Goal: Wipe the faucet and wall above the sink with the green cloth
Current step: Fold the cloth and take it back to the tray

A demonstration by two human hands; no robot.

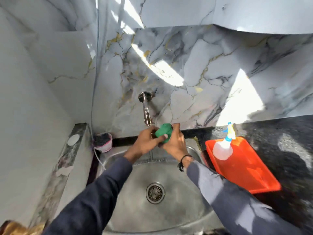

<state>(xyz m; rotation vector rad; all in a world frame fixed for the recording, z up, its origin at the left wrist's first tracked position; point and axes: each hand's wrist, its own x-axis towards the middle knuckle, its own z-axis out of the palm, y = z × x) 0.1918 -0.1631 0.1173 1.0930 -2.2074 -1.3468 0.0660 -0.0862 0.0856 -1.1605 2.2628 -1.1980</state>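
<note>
Both hands meet over the back rim of the sink (171,223), just under the spout of the faucet (146,112). The left hand (146,143) and the right hand (174,144) have their fingers (164,136) closed around the green cloth (163,133), bunched into a tight wad between them. A thin trickle seems to fall below the hands, so I'd judge they are wetting or wringing it over the basin so drips land there rather than on the bench (279,150). The cloth looks vivid green, compact and likely damp; only its top shows between the knuckles. The marble wall (194,68) above looks glossy under sun patches, not yet being wiped. At the bench's left edge, beside the sink, a spray bottle (223,146) lies in an orange tray (245,170), within easy reach.
</note>
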